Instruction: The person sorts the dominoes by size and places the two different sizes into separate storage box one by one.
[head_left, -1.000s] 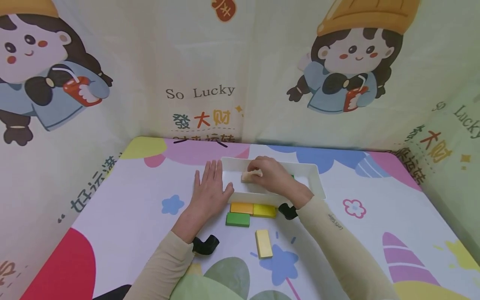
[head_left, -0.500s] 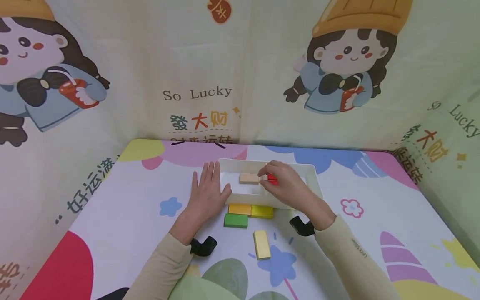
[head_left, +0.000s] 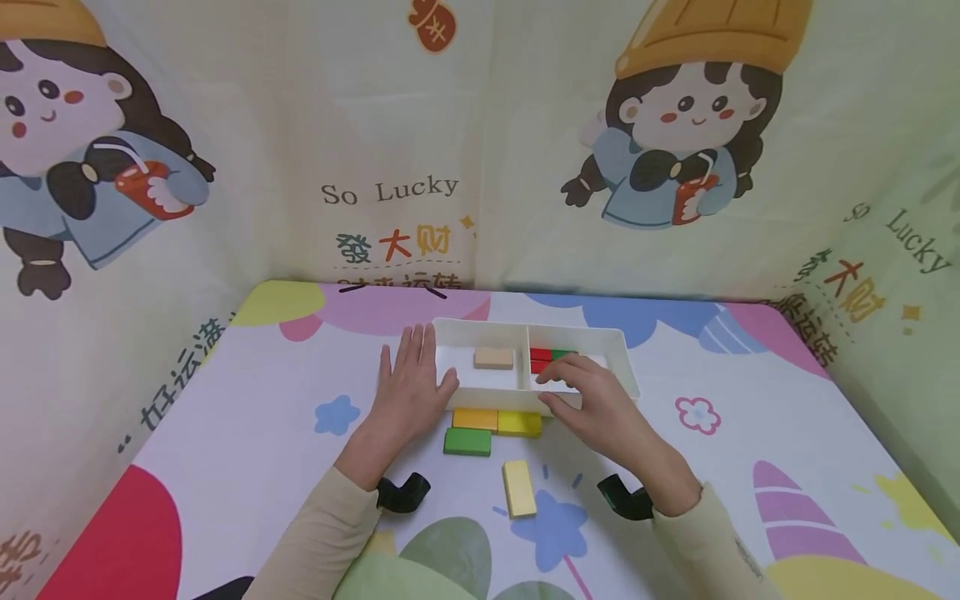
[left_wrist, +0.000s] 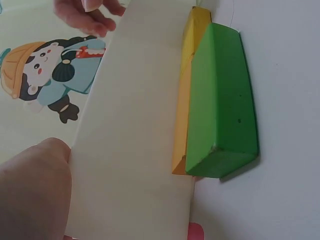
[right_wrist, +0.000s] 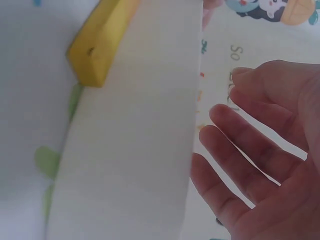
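A white two-compartment box [head_left: 487, 401] sits on the table. My left hand [head_left: 411, 387] lies with straight fingers along its left end, thumb at the near corner. A plain wooden block [head_left: 493, 358] lies in the left compartment. In the right compartment are red blocks [head_left: 541, 355] and a green block [head_left: 560, 354], partly covered by my right hand [head_left: 607, 408]. That hand holds nothing; its loosely bent fingers hover over the box's near wall. In the right wrist view the fingers [right_wrist: 235, 165] are spread apart beside the white wall.
Along the box's near wall lie an orange block [head_left: 474, 419] and a yellow block [head_left: 519, 423], with a green block [head_left: 467, 442] in front. A pale yellow block [head_left: 519, 489] lies closer to me. A printed curtain [head_left: 525, 208] hangs behind the table.
My right hand has let go of the plain wooden block in the left compartment and drawn back to the right and nearer, uncovering the divider and red blocks. The left hand stays put.
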